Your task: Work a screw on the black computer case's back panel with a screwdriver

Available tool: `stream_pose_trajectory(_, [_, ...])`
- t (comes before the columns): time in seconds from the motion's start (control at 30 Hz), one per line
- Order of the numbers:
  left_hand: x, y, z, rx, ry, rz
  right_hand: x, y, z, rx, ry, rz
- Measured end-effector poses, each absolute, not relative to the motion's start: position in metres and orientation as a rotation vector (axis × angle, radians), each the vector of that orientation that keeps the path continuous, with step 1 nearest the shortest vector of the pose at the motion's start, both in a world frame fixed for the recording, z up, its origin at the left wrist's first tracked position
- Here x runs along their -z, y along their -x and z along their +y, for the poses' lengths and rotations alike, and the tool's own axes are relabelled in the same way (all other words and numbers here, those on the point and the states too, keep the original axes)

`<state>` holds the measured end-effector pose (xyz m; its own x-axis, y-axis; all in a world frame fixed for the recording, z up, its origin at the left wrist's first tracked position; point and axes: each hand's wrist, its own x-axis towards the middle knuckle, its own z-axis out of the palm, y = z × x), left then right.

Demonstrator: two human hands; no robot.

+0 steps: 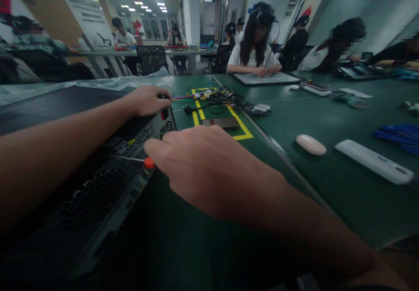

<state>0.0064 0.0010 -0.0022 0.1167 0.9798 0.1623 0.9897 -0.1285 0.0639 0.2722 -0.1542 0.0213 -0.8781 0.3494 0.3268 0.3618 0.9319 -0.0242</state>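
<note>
Head view, centre: your right fingers (154, 149) clasp the screwdriver (149, 163), seemingly working the left-frame PC (94, 195); left fingers (163, 92), curled round its edge, should brace it.

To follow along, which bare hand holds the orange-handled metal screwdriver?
The right hand holds the screwdriver; the left hand rests on the black, perforated computer case.

Screwdriver handle (149, 163) — mostly hidden, computer case (98, 190) cropped (left), lettering (89, 8) blurred

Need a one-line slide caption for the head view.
Right hand holding an orange-handled screwdriver pointed at a computer case, left hand on the case's far corner, cables on the table beyond.
</note>
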Motion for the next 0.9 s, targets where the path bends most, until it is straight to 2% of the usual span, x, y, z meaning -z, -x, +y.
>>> stream_pose_trajectory(0.57, [0.0003, -0.0077, -0.0006, 0.204, 2.319, -2.010, -0.0277, -0.2749, -0.1553, 0.216, 0.510, -2.723])
stream_pose_trajectory(0.8, [0.0016, -0.0069, 0.0014, 0.194, 2.284, -2.059, -0.0288, -0.2777, -0.1583, 0.236, 0.532, -2.721])
stream_pose_trajectory(0.9, [0.0020, -0.0067, 0.0010, 0.234, 2.289, -2.064, -0.0284, -0.2784, -0.1589, 0.149, 0.554, -2.759])
